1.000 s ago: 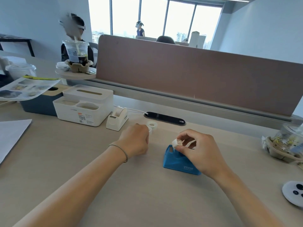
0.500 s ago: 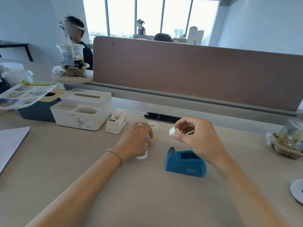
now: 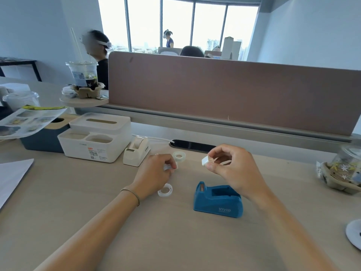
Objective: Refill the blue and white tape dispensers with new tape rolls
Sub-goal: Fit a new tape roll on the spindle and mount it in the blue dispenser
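The blue tape dispenser stands on the desk with an empty roll slot. Just above it, my right hand pinches a small white spool core with a thin ring around it. My left hand rests on the desk to the left, fingers closed on a small white roll-like piece, mostly hidden. A tape roll lies flat by my left wrist. Another clear tape roll lies farther back. The white tape dispenser stands behind, with a roll in it.
A white organizer box and a dark blue box sit at the left, with papers. A black cable slot lies under the brown divider. Drink cups in carriers stand at back left and right.
My right hand has lifted the white core up out of the blue dispenser and away from it. My left hand drew back slightly, uncovering the roll lying by the wrist.
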`<state>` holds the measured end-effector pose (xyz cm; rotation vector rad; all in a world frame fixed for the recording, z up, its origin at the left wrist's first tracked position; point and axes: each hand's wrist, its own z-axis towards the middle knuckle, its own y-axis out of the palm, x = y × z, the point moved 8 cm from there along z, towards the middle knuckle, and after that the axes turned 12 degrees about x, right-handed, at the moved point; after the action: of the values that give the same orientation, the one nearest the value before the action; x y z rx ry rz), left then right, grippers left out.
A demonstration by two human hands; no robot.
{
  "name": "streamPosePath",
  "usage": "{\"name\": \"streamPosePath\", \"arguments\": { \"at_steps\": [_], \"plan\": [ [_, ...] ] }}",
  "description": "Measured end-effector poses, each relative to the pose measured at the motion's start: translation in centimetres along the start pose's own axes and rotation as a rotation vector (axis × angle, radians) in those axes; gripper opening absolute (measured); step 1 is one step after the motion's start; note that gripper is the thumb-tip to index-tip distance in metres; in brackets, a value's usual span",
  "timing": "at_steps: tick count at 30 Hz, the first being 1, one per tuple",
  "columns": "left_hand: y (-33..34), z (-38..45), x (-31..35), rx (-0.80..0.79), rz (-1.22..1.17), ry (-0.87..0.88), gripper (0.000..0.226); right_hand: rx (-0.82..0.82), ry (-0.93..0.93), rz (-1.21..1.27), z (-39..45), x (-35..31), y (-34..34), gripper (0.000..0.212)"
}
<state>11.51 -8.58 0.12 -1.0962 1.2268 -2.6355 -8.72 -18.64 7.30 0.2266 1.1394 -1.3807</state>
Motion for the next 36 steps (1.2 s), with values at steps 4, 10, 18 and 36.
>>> {"name": "streamPosePath", "arguments": {
  "at_steps": [4, 10, 18, 36],
  "plan": [
    [-1.3, 0.6, 1.2, 0.077, -0.246, -0.1, 0.019, 0.065, -0.02, 0.021, 0.2, -0.3, -0.5, 0.012],
    [-1.7, 0.5, 3.9, 0.062, -0.635, -0.241, 0.023, 0.118, -0.127, 0.004, 0.1, -1.7, -0.5, 0.016],
    [-1.5, -0.8, 6.3, -0.055, -0.868, -0.363, 0.021, 0.158, -0.343, -0.146, -0.3, -3.1, -0.4, 0.012],
    [-1.5, -1.7, 7.6, -0.137, -0.843, -0.353, 0.027, 0.108, -0.551, -0.275, -1.2, -4.3, 0.5, 0.011]
  ]
}}
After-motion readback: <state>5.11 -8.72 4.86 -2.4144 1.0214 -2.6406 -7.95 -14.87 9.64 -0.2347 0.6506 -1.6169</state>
